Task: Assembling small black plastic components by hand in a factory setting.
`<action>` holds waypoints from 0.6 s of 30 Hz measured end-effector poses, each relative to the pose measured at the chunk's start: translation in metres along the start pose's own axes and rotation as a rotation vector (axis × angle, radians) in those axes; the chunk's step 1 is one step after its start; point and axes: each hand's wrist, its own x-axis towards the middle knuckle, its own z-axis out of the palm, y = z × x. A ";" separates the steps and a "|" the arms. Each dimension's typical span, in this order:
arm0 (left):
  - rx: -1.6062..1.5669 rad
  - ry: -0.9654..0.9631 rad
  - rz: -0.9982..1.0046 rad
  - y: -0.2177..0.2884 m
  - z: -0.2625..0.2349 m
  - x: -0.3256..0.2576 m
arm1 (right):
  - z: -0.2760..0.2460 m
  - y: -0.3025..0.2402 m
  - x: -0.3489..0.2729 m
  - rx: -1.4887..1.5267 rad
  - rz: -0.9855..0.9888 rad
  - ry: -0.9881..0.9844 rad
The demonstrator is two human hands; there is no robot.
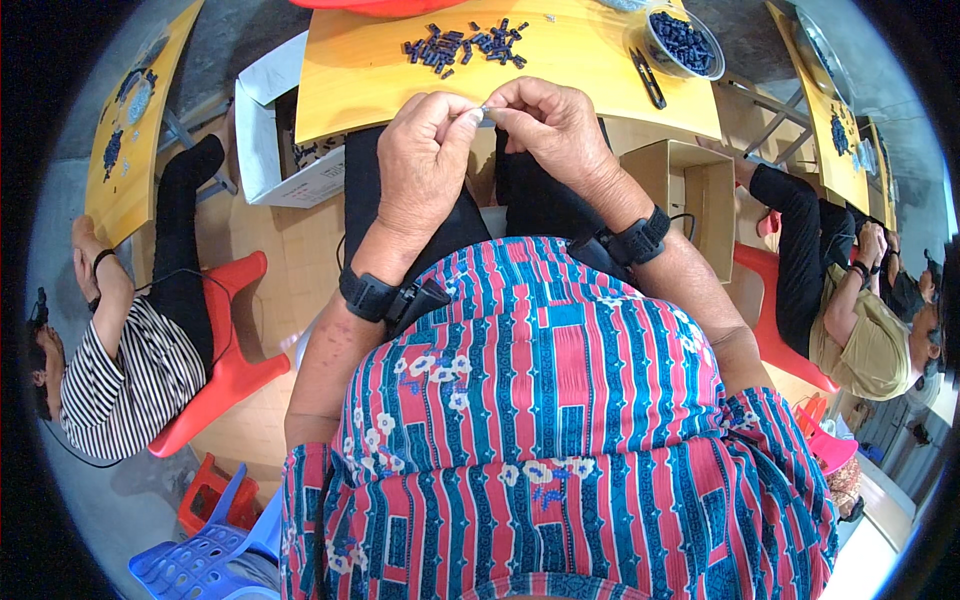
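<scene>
My left hand [428, 150] and my right hand [552, 122] meet just off the near edge of the yellow table [590, 60]. Both pinch a tiny greyish piece [486, 111] between thumb and forefinger; it is mostly covered by the fingertips, so its kind cannot be made out. On the table beyond my hands lie two loose heaps of small dark blue plastic parts, a left heap [436, 48] and a right heap [499, 42]. To the right, black thread snips [648, 78] lie beside a clear round tub [716, 62] full of similar dark parts.
A white carton [262, 140] stands left of my legs, an open brown cardboard box [690, 185] to the right. A red basin [370, 5] sits at the table's far edge. People on red stools work at other tables on both sides. A blue plastic chair [190, 565] is at lower left.
</scene>
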 end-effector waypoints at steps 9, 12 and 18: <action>-0.017 -0.001 -0.022 0.000 0.002 0.000 | -0.001 0.003 0.001 0.066 0.017 -0.057; -0.014 -0.006 -0.016 0.000 0.002 0.001 | -0.002 0.003 0.001 0.075 0.010 -0.068; 0.000 -0.023 -0.007 0.002 0.002 0.001 | -0.005 0.006 0.002 0.040 0.019 -0.079</action>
